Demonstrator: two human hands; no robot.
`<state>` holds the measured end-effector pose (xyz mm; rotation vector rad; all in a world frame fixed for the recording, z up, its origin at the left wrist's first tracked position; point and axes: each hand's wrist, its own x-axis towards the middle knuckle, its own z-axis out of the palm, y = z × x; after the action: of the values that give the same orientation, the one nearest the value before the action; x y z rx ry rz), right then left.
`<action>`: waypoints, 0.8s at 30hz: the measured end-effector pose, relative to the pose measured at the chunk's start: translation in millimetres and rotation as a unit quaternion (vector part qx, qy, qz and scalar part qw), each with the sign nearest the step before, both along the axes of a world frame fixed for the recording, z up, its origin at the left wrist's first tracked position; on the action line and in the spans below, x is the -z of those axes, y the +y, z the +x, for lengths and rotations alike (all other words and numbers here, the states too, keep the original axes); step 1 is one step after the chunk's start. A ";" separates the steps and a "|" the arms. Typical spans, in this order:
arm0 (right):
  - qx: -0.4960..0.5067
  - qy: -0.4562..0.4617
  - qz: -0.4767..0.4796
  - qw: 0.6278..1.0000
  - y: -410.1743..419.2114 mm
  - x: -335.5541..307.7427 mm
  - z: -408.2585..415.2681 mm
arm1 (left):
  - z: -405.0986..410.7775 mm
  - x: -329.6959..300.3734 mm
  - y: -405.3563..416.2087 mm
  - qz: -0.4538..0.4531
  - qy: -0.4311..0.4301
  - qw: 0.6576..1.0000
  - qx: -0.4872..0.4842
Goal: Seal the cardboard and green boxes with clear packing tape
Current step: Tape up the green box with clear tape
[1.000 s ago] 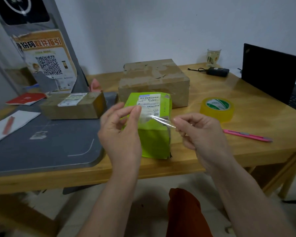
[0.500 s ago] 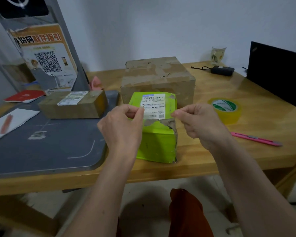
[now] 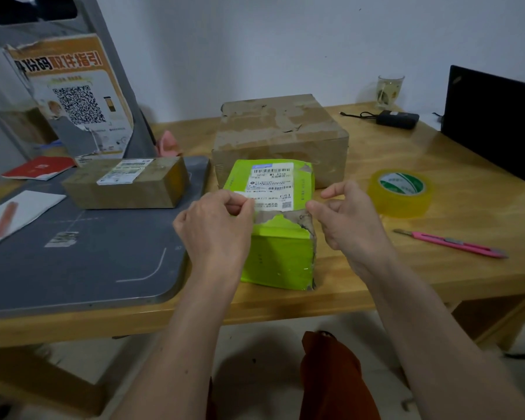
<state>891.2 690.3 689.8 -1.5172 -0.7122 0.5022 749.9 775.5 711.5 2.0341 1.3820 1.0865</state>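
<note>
- Both hands, the left hand [image 3: 215, 225] and right hand [image 3: 346, 219], pinch a tape strip [image 3: 278, 204], now lowered onto the green box [image 3: 278, 256] top.
- The box stays at the desk [image 3: 406, 268] front edge.

Tape strip [image 3: 281, 204] now over green box [image 3: 278, 256]

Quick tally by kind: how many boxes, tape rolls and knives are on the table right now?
Brown cardboard boxes: 2, large and small
Green box: 1
Tape roll: 1
Pink utility knife: 1
Total: 5
</note>
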 end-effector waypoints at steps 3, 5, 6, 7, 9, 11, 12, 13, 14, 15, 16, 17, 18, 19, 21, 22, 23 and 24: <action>0.004 0.006 0.016 1.000 -0.8 1.9 -1.8 | 0.9 2.3 3.6 -0.003 0.015 1.000 -0.001; 0.006 0.009 0.008 1.000 -1.6 2.2 -3.4 | 0.9 3.5 4.0 -0.041 0.009 0.999 0.002; 0.005 0.011 0.003 1.000 -1.9 2.3 -4.1 | 1.1 3.4 3.3 -0.068 0.001 0.998 0.006; 0.003 0.017 0.001 1.000 -2.3 2.5 -4.1 | 1.0 3.0 2.7 -0.090 -0.008 0.996 0.008; 0.001 0.033 -0.003 0.999 -3.6 1.3 -4.5 | -3.2 -0.1 4.2 -0.106 -0.038 0.994 0.000; -0.003 0.055 0.002 0.998 -4.7 -0.6 -5.0 | -13.5 -6.7 13.2 -0.117 -0.084 0.989 -0.038; -0.008 0.069 0.010 0.998 -5.3 -1.7 -5.7 | -20.0 -9.6 17.2 -0.109 -0.092 0.988 -0.058; -0.013 0.078 0.016 0.997 -5.7 -2.2 -6.6 | -25.9 -10.9 18.2 -0.077 -0.082 0.991 -0.072; -0.013 0.084 0.021 0.996 -5.7 -3.2 -8.3 | -29.9 -10.1 16.6 -0.016 -0.066 0.996 -0.065; -0.011 0.090 0.026 0.996 -5.4 -4.0 -9.8 | -29.4 -8.9 10.7 0.051 -0.041 0.997 -0.031; -0.009 0.096 0.032 0.995 -4.8 -4.8 -12.0 | -25.4 -5.1 1.4 0.097 -0.006 0.995 0.019; -0.007 0.104 0.038 0.994 -3.9 -4.6 -13.7 | -19.4 -0.1 -11.3 0.117 0.049 0.989 0.075; -0.004 0.110 0.045 0.993 -3.3 -4.6 -15.0 | -12.7 6.4 -23.6 0.128 0.114 0.978 0.121; -0.001 0.111 0.048 0.993 -2.9 -3.7 -15.5 | -7.1 12.8 -33.5 0.149 0.176 0.961 0.151; 0.006 0.094 0.043 0.995 -3.0 -2.2 -16.1 | 1.0 18.7 -46.5 0.193 0.239 0.936 0.174; 0.006 0.086 0.044 0.995 -3.1 -1.1 -15.7 | 3.9 19.0 -48.9 0.202 0.245 0.930 0.186; 0.004 0.085 0.050 0.995 -3.1 0.6 -14.6 | 6.8 18.2 -51.0 0.210 0.245 0.926 0.195; 0.001 0.088 0.056 0.995 -3.4 1.9 -13.6 | 9.3 16.1 -53.3 0.216 0.241 0.924 0.204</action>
<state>877.6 686.9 687.9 -1.3497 -0.5918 0.5787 759.2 722.1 695.4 2.8971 0.8781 0.7777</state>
